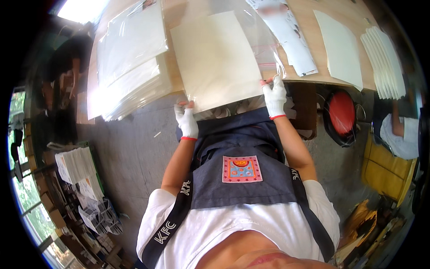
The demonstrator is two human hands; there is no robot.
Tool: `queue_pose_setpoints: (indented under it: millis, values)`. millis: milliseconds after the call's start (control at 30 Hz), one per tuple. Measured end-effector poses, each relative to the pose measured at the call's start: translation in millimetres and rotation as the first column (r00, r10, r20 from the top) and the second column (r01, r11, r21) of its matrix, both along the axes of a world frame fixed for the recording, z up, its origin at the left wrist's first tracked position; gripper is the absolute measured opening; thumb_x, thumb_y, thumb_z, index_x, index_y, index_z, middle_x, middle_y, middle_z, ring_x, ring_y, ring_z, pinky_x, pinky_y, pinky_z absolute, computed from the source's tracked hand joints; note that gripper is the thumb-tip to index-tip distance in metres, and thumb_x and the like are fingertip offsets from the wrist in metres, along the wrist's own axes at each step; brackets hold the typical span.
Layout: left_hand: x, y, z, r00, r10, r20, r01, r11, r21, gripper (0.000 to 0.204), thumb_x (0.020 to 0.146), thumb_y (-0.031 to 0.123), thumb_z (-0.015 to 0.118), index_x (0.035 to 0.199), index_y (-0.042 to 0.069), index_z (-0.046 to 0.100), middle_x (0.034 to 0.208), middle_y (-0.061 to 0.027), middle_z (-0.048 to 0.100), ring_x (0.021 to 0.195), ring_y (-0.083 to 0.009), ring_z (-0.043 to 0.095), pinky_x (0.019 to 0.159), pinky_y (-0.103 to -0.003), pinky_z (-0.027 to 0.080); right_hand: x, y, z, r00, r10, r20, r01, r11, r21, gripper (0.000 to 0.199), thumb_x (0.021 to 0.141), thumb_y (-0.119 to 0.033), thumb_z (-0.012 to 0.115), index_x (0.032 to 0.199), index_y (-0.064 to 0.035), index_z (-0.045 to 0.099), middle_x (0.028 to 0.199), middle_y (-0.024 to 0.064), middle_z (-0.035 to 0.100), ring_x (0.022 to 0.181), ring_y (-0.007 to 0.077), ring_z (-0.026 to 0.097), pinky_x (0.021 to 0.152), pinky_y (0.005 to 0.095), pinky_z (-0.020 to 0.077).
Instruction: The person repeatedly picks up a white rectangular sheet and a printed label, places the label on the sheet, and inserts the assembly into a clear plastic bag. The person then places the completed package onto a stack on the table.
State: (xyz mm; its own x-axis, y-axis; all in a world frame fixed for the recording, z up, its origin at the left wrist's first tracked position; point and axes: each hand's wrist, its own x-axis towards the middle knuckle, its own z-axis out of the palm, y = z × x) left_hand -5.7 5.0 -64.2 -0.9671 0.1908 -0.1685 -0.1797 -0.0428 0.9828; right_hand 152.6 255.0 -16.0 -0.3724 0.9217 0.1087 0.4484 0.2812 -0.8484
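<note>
A cream rectangular sheet (217, 62) lies in front of me, its near edge reaching past the table edge. At its near left corner, my left hand (185, 120), in a white glove with red cuff and bare fingertips, is closed on the sheet. My right hand (274, 96), gloved the same way, pinches the near right corner. Clear plastic film (264, 54) with a reddish strip lies along the sheet's right side and reaches my right fingertips. Whether the film also wraps the sheet, I cannot tell.
Left on the table (177, 85) is a stack of plastic-covered cream sheets (130, 80). To the right lie printed papers (291, 40), more cream sheets (339, 49) and a fanned pile (383, 62). A red-seated stool (342, 112) stands below; another person's arm (397, 119) shows far right.
</note>
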Motion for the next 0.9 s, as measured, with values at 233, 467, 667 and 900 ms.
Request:
queue_pose_setpoints:
  millis: [233,467,667,900]
  values:
    - [17,-29,36,0.945,-0.196,0.263,0.127,0.958,0.258,0.012,0.087,0.017,0.064,0.092,0.009,0.058,0.080,0.0010,0.058,0.068,-0.0082,0.054,0.059,-0.023,0.044,44,3,15,0.970,0.224,-0.089,-0.237,0.809,-0.538,0.010,0.084,-0.015,0.064,0.087,-0.0065,0.062,0.066,0.0022,0.059,0.053,0.0091,0.052,0.051,0.0246,0.0426]
    - [6,-51,54,0.812,-0.519,0.266,0.582,0.756,-0.299,0.018,0.087,0.012,0.061,0.101,0.001,0.058,0.078,-0.0014,0.060,0.064,-0.0086,0.055,0.059,-0.024,0.045,56,119,48,0.885,-0.162,0.437,-0.117,0.831,0.544,0.057,0.072,-0.037,0.072,0.116,-0.0072,0.052,0.118,0.0115,0.054,0.108,0.0301,0.051,0.086,0.0410,0.0451]
    - [-13,-21,79,0.849,-0.508,-0.145,0.404,0.801,-0.441,0.021,0.088,0.011,0.059,0.106,0.001,0.058,0.080,-0.0024,0.061,0.067,-0.0081,0.053,0.061,-0.022,0.043,47,153,50,0.774,-0.212,0.597,-0.128,0.871,0.475,0.052,0.063,-0.043,0.077,0.100,-0.0093,0.061,0.104,0.0057,0.059,0.098,0.0230,0.055,0.088,0.0366,0.0401]
    - [21,84,98,0.603,-0.793,-0.091,0.770,0.607,-0.197,0.028,0.092,0.016,0.055,0.114,-0.002,0.054,0.098,-0.0101,0.064,0.080,-0.0124,0.059,0.072,-0.025,0.050,44,152,30,0.848,-0.280,0.449,-0.076,0.776,0.626,0.048,0.061,-0.041,0.078,0.095,-0.0107,0.063,0.096,0.0050,0.062,0.093,0.0236,0.056,0.085,0.0378,0.0402]
